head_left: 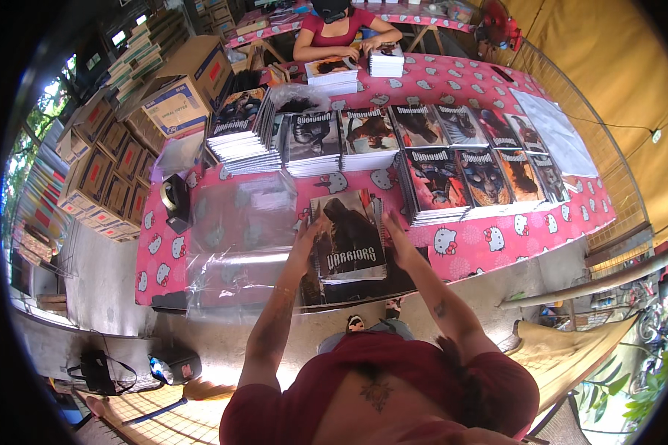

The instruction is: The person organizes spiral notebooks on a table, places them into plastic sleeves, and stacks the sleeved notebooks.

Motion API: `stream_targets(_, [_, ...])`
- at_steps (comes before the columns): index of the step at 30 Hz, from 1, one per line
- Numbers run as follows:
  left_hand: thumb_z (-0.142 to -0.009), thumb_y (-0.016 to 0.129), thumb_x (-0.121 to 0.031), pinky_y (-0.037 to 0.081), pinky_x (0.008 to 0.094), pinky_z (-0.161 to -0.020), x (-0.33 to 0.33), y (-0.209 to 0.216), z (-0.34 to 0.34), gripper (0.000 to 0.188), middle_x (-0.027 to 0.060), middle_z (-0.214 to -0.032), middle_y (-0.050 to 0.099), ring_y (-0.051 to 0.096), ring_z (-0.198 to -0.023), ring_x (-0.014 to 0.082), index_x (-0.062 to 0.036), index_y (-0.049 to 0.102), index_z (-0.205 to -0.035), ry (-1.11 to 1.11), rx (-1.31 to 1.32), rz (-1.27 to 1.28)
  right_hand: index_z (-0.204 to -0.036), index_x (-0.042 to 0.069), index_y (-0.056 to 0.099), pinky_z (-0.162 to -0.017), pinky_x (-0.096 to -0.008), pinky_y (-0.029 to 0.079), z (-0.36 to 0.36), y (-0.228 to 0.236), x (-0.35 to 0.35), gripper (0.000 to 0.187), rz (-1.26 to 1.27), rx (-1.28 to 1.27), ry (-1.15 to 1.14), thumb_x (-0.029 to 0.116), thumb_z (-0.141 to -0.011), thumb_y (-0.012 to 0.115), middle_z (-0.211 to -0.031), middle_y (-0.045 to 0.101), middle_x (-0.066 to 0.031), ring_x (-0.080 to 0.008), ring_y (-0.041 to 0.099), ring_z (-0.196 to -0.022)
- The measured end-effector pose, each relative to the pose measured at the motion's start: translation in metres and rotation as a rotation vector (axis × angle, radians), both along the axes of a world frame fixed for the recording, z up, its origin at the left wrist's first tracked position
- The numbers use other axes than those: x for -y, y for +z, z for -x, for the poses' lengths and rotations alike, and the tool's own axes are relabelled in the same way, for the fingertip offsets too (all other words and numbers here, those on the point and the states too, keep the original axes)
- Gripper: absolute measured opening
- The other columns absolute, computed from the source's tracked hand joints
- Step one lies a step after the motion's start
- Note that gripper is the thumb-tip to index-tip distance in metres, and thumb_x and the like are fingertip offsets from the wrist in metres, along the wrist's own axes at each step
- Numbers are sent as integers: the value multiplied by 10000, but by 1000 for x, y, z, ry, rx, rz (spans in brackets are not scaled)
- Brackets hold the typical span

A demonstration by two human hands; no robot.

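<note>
At the near edge of our big pink table [496, 234], just right of the clear plastic [237, 241], the pile of notebooks [349, 239] is between our left hand [307, 231] and our right hand [398, 234]. Our fingers lie along its sides, not balled up, but we cannot tell if they grip it. To keep it neat, we should push both sides softly and evenly.

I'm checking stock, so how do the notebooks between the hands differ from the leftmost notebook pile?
The notebooks form a low stack; the leftmost pile is taller. The notebooks sit between the left hand and right hand; the pile stands farther away, untouched. Both have illustrated covers and white page edges.
</note>
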State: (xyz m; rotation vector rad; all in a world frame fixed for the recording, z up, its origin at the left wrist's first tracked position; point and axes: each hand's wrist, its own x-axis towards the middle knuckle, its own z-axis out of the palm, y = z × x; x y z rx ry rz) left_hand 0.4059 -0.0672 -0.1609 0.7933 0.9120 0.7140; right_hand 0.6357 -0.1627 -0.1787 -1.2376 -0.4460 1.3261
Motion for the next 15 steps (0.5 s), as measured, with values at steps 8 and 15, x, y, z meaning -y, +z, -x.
stream_targets(8, [-860,663,-391,453,282,-651,-16,-14,-18,344,-17,-919,560,530,-777,110,-191,547,-1115,-71,-43,-146,-1338,199,440,-744,-321,501,-2,-8,-56,662,-1,14,217,597,-841,624,-1189,578,-36,-138,586,-962])
stream_targets(15, [-887,633,-390,458,339,-736,19,-26,28,333,-2,-951,598,583,-799,148,-152,570,-1111,152,1,37,-1504,211,259,-1030,-373,339,-28,-29,-45,893,94,81,201,678,-813,578,-1559,203,-95,-238,306,-1353])
